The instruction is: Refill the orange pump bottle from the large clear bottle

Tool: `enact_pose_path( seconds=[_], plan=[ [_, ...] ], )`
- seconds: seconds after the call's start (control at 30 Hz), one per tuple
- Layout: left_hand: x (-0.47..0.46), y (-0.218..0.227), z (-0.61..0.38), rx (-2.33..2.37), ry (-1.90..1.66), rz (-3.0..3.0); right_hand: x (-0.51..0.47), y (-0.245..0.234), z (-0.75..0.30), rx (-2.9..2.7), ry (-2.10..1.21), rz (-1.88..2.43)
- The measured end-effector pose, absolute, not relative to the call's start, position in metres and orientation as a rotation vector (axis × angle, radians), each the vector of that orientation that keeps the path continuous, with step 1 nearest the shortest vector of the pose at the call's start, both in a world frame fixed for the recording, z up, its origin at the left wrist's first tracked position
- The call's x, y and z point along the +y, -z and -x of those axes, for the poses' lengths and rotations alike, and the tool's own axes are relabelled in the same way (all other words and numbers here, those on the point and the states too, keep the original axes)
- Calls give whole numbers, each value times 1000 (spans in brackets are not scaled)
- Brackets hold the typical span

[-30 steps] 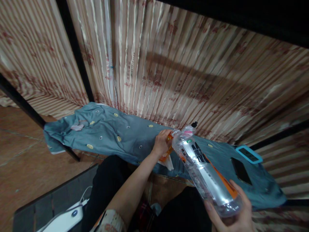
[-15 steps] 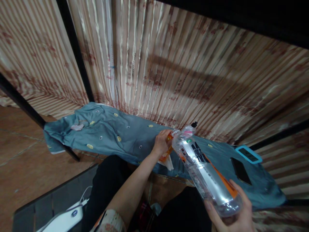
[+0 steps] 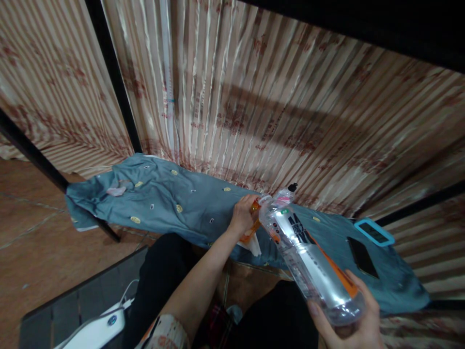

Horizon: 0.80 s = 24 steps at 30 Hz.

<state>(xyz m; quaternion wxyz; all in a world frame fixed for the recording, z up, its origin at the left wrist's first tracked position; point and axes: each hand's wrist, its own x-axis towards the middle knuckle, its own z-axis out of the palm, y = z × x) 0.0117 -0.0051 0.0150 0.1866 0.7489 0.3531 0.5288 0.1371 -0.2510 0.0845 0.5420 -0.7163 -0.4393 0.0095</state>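
While clasping a half-hidden orange item (image 3: 249, 236) in left hand (image 3: 244, 214), grips a tilted silver-labelled plastic bottle (image 3: 314, 264) with right hand (image 3: 358, 328).

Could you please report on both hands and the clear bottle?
Right hand holding tilted clear bottle by its base. Left hand on orange container, at the bottle's neck. Dark phone off to the right, not in the way.
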Motion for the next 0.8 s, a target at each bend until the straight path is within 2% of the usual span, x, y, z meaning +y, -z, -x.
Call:
enact_pose_path(
  seconds=[0.8],
  plan=[
    [-6,-16,-12,995,-1487,-2111,-251,-84,-139,-1050,-17,1695]
  ],
)
